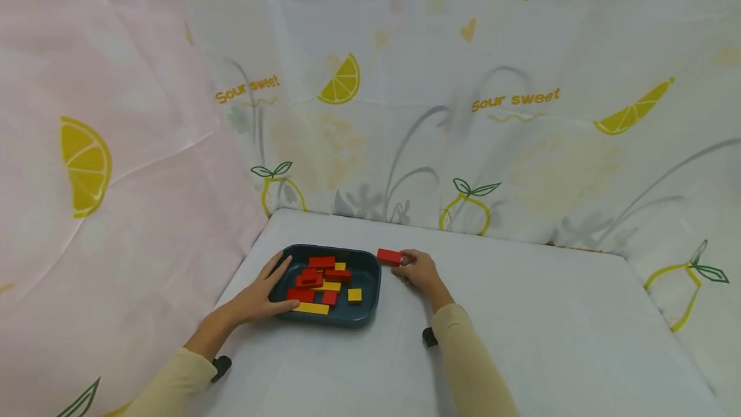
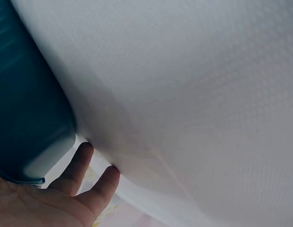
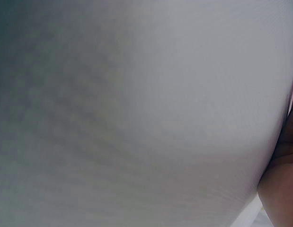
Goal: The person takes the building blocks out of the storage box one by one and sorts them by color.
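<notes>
A dark blue tray (image 1: 365, 322) stands on the table with red blocks (image 1: 300, 295) and yellow blocks (image 1: 354, 295) inside. The left hand (image 1: 255, 301) rests along the tray's left end, its thumb over the near rim and its fingers at the far side. In the left wrist view, fairly straight fingers (image 2: 104, 187) lie beside the tray wall (image 2: 37, 109). Just outside the tray's right end, the right hand (image 1: 421, 271) pinches a red block (image 1: 388, 257) at its right side. The right wrist view shows mostly tablecloth, with part of that hand (image 3: 281, 189) at the edge.
A white cloth covers the table (image 1: 532, 327). Fabric printed with lemons hangs behind it as a back wall (image 1: 405, 147), and a pinkish sheet (image 1: 150, 243) borders the left side. Dark devices sit at both wrists.
</notes>
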Motion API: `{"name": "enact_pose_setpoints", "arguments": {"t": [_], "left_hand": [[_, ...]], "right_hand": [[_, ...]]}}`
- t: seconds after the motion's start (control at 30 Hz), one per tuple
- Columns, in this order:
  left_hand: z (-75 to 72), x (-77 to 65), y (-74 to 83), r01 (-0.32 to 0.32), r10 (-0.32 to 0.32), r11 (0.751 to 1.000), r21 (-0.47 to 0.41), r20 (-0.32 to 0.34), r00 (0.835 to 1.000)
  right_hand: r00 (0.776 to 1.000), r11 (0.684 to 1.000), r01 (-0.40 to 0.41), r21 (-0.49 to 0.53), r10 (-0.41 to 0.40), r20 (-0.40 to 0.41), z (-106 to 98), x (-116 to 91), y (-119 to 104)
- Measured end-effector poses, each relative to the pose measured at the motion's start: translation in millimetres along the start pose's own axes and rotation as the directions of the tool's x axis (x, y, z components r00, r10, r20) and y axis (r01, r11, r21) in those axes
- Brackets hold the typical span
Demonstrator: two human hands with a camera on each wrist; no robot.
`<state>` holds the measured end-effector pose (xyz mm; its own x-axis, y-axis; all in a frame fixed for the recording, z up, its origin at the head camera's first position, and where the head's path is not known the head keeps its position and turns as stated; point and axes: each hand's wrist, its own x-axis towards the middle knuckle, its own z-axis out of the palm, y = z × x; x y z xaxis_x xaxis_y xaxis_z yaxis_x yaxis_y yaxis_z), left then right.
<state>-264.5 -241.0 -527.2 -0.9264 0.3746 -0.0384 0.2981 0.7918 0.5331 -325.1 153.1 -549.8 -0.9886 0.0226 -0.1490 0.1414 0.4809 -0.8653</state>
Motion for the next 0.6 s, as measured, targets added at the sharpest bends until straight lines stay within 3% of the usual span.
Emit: {"name": "enact_pose_setpoints", "arguments": {"t": [0.3,0.6], "left_hand": [[0.3,2.9,2.9,-0.002,0.003,0.999,-0.046,0.023,1.000],[-4.2,-0.5,2.1,0.003,-0.002,0.999,-0.041,0.019,1.000]], "right_hand": [[1.000,0.998,-0.017,0.059,0.017,-0.006,-5,-3,3],[0.995,0.992,-0.062,0.113,0.053,0.083,-21,-11,6]]}}
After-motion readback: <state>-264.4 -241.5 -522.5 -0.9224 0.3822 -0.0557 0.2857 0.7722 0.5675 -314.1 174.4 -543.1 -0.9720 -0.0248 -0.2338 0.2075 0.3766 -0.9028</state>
